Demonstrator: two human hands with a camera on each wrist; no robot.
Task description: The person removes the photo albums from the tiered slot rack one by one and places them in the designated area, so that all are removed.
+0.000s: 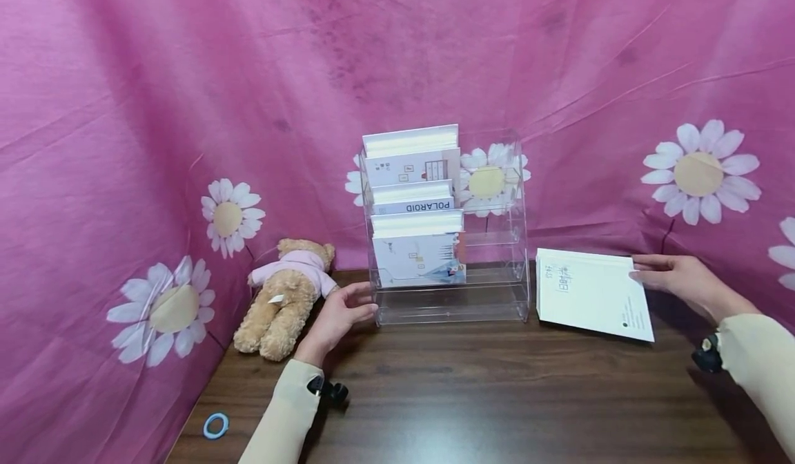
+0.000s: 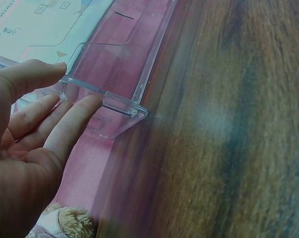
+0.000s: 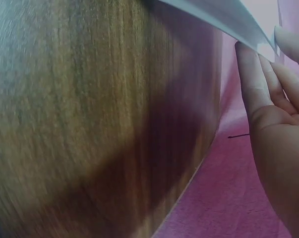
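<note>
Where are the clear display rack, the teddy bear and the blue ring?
Clear display rack (image 1: 452, 304), head view: lowest tier.
Teddy bear (image 1: 292, 302), head view: fur below shirt.
Blue ring (image 1: 214, 436), head view: lower rim.

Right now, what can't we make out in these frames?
- Small print on the white pack: head view, too small to read.
- That pack's full outline: right wrist view, cut off by the top edge.
- Lower part of the POLAROID pack: head view, hidden behind the front pack.
- The teddy bear: face turned away in the head view; body cut off by the bottom edge, left wrist view.
</note>
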